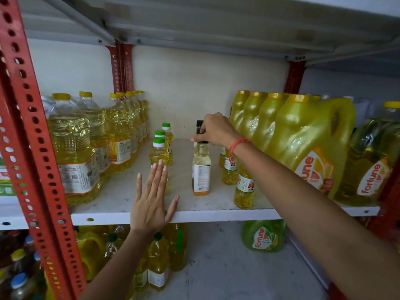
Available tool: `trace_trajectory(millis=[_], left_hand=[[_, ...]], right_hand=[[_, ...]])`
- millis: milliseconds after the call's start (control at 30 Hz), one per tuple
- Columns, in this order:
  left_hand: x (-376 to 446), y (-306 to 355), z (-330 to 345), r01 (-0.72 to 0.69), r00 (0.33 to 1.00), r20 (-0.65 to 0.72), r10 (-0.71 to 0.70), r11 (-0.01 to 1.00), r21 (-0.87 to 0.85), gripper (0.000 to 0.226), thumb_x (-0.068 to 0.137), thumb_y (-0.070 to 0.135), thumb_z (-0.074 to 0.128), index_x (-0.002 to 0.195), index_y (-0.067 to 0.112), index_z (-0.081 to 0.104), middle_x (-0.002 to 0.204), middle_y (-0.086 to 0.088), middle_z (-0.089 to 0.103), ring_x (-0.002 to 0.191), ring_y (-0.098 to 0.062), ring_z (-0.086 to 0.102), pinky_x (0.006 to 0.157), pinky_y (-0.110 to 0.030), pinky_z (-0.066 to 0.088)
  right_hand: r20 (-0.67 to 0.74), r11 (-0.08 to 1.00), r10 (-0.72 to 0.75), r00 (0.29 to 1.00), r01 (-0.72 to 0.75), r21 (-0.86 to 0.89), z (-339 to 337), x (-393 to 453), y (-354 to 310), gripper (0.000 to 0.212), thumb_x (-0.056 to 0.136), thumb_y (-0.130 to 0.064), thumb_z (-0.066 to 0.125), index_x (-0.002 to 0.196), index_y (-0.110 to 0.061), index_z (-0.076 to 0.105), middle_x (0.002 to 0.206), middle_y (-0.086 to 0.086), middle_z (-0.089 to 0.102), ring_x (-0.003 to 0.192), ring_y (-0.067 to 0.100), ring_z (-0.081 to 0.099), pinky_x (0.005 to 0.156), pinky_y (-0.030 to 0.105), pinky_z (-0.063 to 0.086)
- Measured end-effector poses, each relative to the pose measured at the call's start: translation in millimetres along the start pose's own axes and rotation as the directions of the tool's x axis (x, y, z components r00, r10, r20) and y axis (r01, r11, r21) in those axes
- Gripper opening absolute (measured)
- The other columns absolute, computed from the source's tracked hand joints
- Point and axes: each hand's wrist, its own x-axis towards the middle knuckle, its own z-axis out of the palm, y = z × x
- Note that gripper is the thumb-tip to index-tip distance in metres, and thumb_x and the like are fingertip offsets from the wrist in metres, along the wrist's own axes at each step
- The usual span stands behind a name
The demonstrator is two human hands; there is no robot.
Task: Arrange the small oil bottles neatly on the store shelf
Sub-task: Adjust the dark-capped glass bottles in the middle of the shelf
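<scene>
Right hand: the right hand (213,129) sits centre frame, its grip pinched around the black cap of the tall bottle (201,169), fingers curled on the neck from above.
Left hand: the left hand (152,200) lies lower centre, fingers spread and flat, pinching nothing; its fingertips (159,164) touch or nearly touch the front green-cap bottle (159,153).
Key relation: the tall bottle hangs straight below the right grip, its long axis upright, base on or just above the shelf (216,214); I cannot tell which. The right hand is plainly the nearer one.
Small bottles: three green-capped ones stand in a file running back, left of centre; other small labelled ones (244,189) stand right of the tall bottle, partly hidden under the right forearm.
Materials: clear plastic or glass with pale yellow oil, glossy paper labels, smooth caps; the shelf is white painted metal, scuffed and dusty.
Shapes: slim cylinders, top-heavy to my eye, likely to tip if nudged.
Neighbours: big bottles (73,148) at left, yellow jugs (307,144) at right.
Next move, as I judge: setting the tall bottle in line between the two files.
</scene>
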Motion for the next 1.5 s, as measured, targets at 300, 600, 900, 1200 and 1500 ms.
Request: trace_trajectory(millis=[300,600,900,1200,1500], left_hand=[[2,2,-1,0.008,1.000,0.015,-0.009,1.000,0.022,0.079,0.099,0.060,0.012,0.156,0.006,0.016,0.165,-0.015,0.013,0.152,-0.029,0.015,0.124,-0.047,-0.007],[1,2,-3,0.011,1.000,0.019,-0.011,1.000,0.005,0.079,0.100,0.060,0.012,0.155,0.005,0.018,0.164,-0.015,0.016,0.152,-0.028,0.014,0.124,-0.047,-0.006],[1,4,-5,0.009,1.000,0.015,-0.009,1.000,0.001,0.079,0.099,0.060,0.012,0.155,0.004,0.020,0.164,-0.016,0.017,0.151,-0.031,0.018,0.124,-0.046,-0.006],[4,0,-1,0.005,1.000,0.001,-0.005,1.000,0.013,0.079,0.099,0.060,0.014,0.157,0.005,0.016,0.165,-0.014,0.011,0.153,-0.027,0.011,0.124,-0.047,-0.006],[2,1,2,0.010,1.000,0.010,-0.010,1.000,0.017,0.079,0.099,0.058,0.016,0.158,0.006,0.014,0.167,-0.012,0.007,0.154,-0.024,0.004,0.124,-0.045,-0.009]], right_hand=[[0.110,0.993,-0.097,0.989,0.088,0.084,-11,2,11,0.032,0.080,-0.019,0.075,0.110,-0.010,0.075,0.112,0.004,0.076,0.083,0.013,0.062,0.093,0.031,0.053],[0.170,0.986,-0.105,0.980,0.080,0.146,-17,1,16,0.041,0.078,-0.015,0.077,0.118,-0.012,0.072,0.121,0.004,0.071,0.115,0.016,0.063,0.087,0.016,0.041],[0.111,0.980,-0.053,0.992,0.031,0.198,-13,-2,25,0.047,0.076,-0.022,0.080,0.120,-0.008,0.069,0.123,0.010,0.070,0.115,0.021,0.064,0.099,0.026,0.048],[0.040,0.973,-0.092,0.995,0.081,0.217,-17,-17,25,0.045,0.073,-0.021,0.082,0.116,-0.009,0.072,0.110,0.010,0.076,0.109,0.017,0.067,0.090,0.020,0.045],[0.035,0.964,-0.146,0.989,0.135,0.229,-27,-46,19,0.039,0.074,-0.022,0.081,0.111,-0.011,0.075,0.105,0.007,0.077,0.103,0.015,0.069,0.098,0.033,0.052]])
